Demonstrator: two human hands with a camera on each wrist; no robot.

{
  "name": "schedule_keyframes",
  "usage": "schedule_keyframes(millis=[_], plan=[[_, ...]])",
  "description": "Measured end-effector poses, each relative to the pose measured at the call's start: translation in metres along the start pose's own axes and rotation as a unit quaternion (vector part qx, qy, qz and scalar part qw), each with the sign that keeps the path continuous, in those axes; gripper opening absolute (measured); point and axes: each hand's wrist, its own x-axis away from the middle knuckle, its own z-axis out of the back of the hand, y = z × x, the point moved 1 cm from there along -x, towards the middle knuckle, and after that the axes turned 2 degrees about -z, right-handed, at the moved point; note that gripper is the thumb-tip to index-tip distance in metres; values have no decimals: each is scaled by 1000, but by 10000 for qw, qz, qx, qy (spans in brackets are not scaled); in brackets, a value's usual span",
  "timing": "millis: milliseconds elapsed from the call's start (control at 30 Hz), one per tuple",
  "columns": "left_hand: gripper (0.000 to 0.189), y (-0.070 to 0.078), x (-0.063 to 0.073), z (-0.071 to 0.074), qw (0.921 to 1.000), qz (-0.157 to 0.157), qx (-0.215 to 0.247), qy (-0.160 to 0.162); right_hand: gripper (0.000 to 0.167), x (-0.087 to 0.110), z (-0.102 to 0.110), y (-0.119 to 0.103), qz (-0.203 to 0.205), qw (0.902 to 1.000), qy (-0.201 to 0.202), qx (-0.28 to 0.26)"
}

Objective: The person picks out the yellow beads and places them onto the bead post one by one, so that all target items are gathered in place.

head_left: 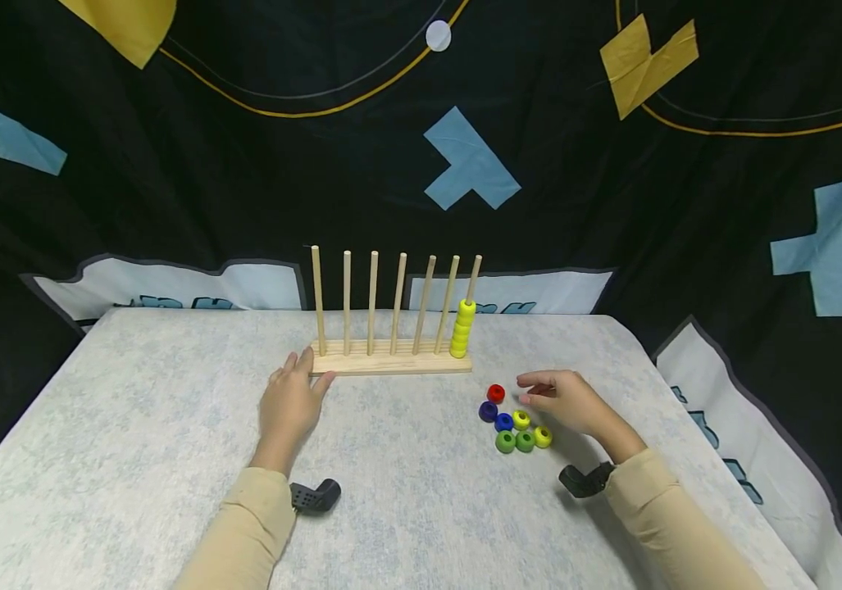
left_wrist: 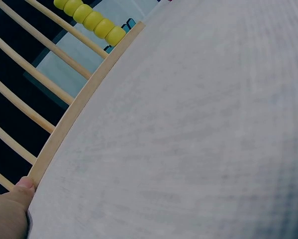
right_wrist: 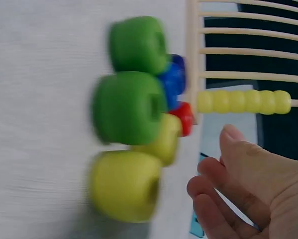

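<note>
A wooden peg rack [head_left: 384, 365] with several upright pegs stands on the table. My left hand [head_left: 291, 407] holds its left end, thumb on the front edge and fingers at the end of the base. A stack of yellow beads [head_left: 462, 329] sits on the rightmost peg. Loose beads lie in front of that end: a red bead [head_left: 496, 393], a purple bead [head_left: 489, 410], a blue bead [head_left: 504, 422], two yellow beads [head_left: 542, 436] and two green beads [right_wrist: 129, 107]. Just right of them hovers my right hand [head_left: 564, 400], fingers loosely bent, with nothing between them.
The pale table [head_left: 133, 426] has its far edge just behind the rack. A dark cloth [head_left: 317, 180] with blue and yellow patches hangs behind it. Wrist cameras [head_left: 316, 496] are strapped to both forearms.
</note>
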Motion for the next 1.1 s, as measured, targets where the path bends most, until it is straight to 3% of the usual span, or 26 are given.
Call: schedule_keyframes(millis=[233,700,1100], plan=[[68,-2,0,0,10000,-8,-24,-5,36,10,-16,8,94,9994,-340,69],[68,-3,-1,-1,10000,-44,0,10,28,9,-21,14,259,9985,194,433],[68,-1,0,0,10000,-15,-7,49,34,8,-19,17,158,9997,14,192]])
